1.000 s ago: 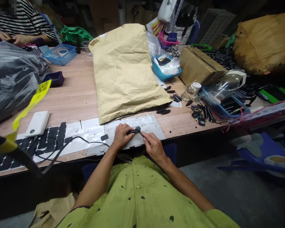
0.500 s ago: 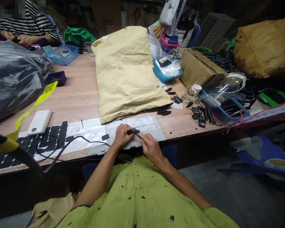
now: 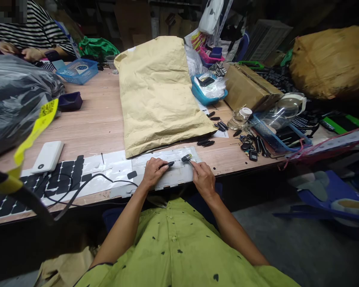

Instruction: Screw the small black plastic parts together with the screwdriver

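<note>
My left hand (image 3: 154, 172) rests on a clear plastic sheet (image 3: 167, 167) at the table's front edge, its fingers pinched on a small black stick-shaped part (image 3: 169, 163). My right hand (image 3: 202, 178) is a little to the right, fingers closed on a small black piece with a shiny end (image 3: 186, 158). The two hands are apart, each with its own piece. My green spotted shirt fills the lower frame.
A big tan paper sack (image 3: 157, 91) lies behind the hands. Black solar cell strips (image 3: 56, 179), a black cable (image 3: 86, 181) and a white power bank (image 3: 47, 156) lie left. Loose black parts (image 3: 219, 124), blue baskets (image 3: 208, 92) and a cardboard box (image 3: 251, 85) crowd the right. A person in stripes (image 3: 26, 32) sits far left.
The hands held one black item together; now my right hand has pulled away to the right with one piece, and my left hand keeps the other.
</note>
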Action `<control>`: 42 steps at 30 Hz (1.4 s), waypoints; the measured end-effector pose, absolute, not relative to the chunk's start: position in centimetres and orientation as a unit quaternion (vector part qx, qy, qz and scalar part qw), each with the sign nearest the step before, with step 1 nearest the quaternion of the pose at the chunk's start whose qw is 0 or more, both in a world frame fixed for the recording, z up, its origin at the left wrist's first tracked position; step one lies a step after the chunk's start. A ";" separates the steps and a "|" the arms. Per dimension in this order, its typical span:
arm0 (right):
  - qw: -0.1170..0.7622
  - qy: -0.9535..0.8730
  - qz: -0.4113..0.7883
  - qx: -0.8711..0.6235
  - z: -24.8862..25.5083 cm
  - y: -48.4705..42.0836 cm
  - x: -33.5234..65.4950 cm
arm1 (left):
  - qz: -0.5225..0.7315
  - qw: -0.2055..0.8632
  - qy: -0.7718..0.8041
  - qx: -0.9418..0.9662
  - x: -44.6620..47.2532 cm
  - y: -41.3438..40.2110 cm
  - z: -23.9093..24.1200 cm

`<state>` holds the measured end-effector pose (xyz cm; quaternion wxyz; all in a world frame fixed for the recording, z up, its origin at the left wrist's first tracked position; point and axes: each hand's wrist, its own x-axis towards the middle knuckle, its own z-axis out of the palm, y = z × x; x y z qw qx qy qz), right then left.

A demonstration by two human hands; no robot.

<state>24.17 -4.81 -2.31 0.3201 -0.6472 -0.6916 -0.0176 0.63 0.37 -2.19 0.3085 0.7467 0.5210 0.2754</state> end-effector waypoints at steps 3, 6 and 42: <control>0.311 -0.694 -0.039 -0.648 -2.7 -4.9 23.8 | 0.273 0.313 0.518 0.747 0.4 0.4 -2.2; 0.298 -0.697 -0.053 -0.650 -2.8 -5.1 23.3 | 0.274 0.322 0.519 0.743 0.2 0.3 -2.2; 0.216 -0.713 -0.128 -0.654 -2.8 -5.3 22.1 | 0.445 0.669 0.430 0.412 3.3 -4.0 0.7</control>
